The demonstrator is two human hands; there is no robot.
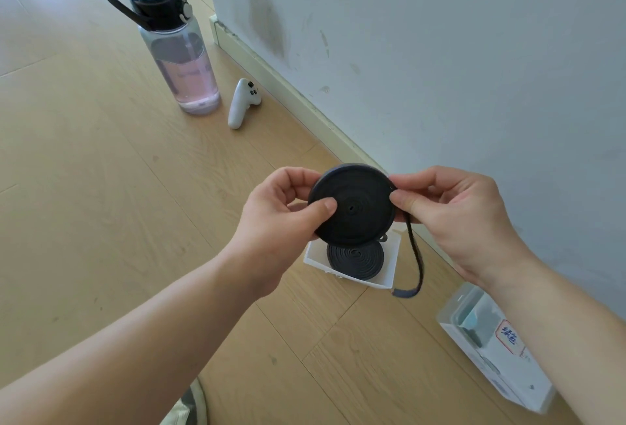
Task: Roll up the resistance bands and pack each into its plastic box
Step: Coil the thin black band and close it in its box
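Observation:
I hold a black resistance band (352,208) wound into a flat disc in front of me, above the floor. My left hand (281,218) pinches its left edge with the thumb on the face. My right hand (450,211) pinches the right edge, where the loose tail (415,255) hangs down. Below the disc an open white plastic box (389,265) lies on the floor with another coiled black band (355,259) inside. A second clear plastic box (494,346) with a label lies at the lower right, partly behind my right forearm.
A large clear water bottle (183,65) with a black lid and strap stands on the wooden floor at the upper left. A white handheld controller (242,103) lies beside it. A grey wall (440,52) with a skirting board runs along the right.

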